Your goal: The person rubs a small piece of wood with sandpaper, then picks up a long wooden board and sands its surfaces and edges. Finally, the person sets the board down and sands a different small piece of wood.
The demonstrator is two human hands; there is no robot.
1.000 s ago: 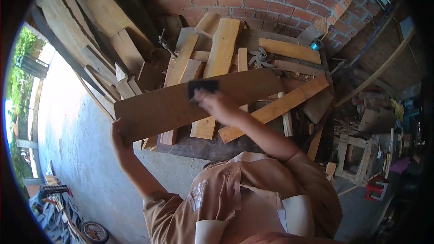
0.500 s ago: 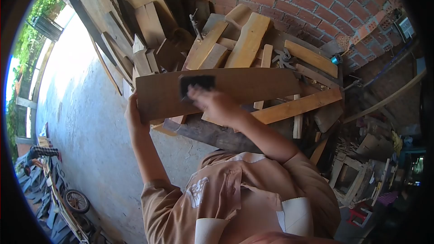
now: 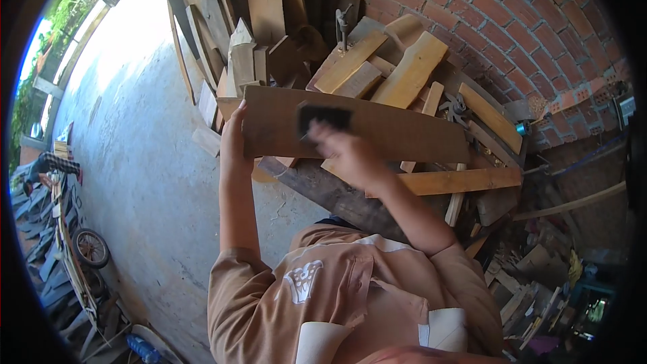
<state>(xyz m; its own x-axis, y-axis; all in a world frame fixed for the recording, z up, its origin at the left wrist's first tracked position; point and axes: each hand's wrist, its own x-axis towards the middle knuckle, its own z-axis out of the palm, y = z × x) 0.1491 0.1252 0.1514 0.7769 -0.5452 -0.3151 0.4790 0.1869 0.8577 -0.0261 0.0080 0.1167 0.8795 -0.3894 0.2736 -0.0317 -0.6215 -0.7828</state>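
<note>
A long brown wooden board (image 3: 404,128) lies across the view in front of me, over other pieces of wood. My left hand (image 3: 233,136) grips its left end, with the thumb along the edge and the other fingers mostly hidden behind. Against the left half of the board's face, my right hand (image 3: 352,155) presses a dark rectangular piece of sandpaper (image 3: 327,116). That hand and the sandpaper are blurred by motion.
Planks (image 3: 414,71) and a metal clamp (image 3: 344,27) sit on the bench by a brick wall (image 3: 485,20). More boards (image 3: 266,13) lean behind. Wood scraps (image 3: 532,276) lie at right. A person (image 3: 50,165) bends over at far left, near a wheel (image 3: 91,248).
The whole view has turned, so the board and bench appear further right and the board slopes down to the right. Both hands keep their holds; the sandpaper stays on the board's left half.
</note>
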